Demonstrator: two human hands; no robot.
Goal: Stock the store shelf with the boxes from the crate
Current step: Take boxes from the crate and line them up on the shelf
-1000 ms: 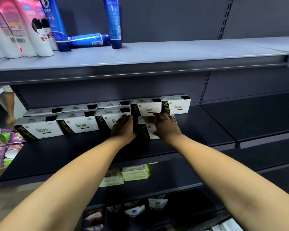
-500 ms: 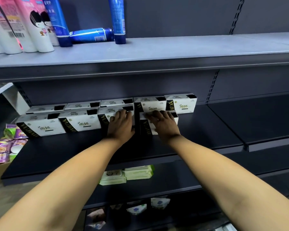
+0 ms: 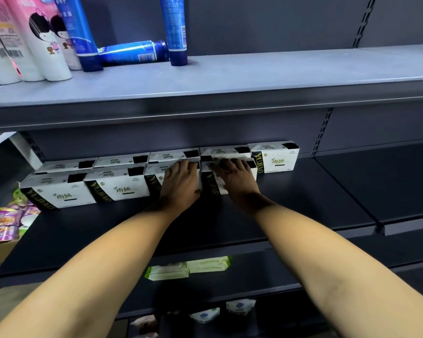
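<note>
The left hand [image 3: 181,182] lay flat against the third front-row box [image 3: 154,184], fingers extended over its top edge and not closed round it. The right hand [image 3: 236,179] rested likewise, fingers spread, on the adjacent box [image 3: 211,190]. Both boxes stood on the dark middle shelf [image 3: 303,206], in line with two rows of white-and-black boxes [image 3: 117,189]. Blue tubes [image 3: 174,30] occupied the upper shelf [image 3: 279,74].

White boxes [image 3: 122,189] with black ends stood in two rows along the far left of the dark shelf [image 3: 327,203].
</note>
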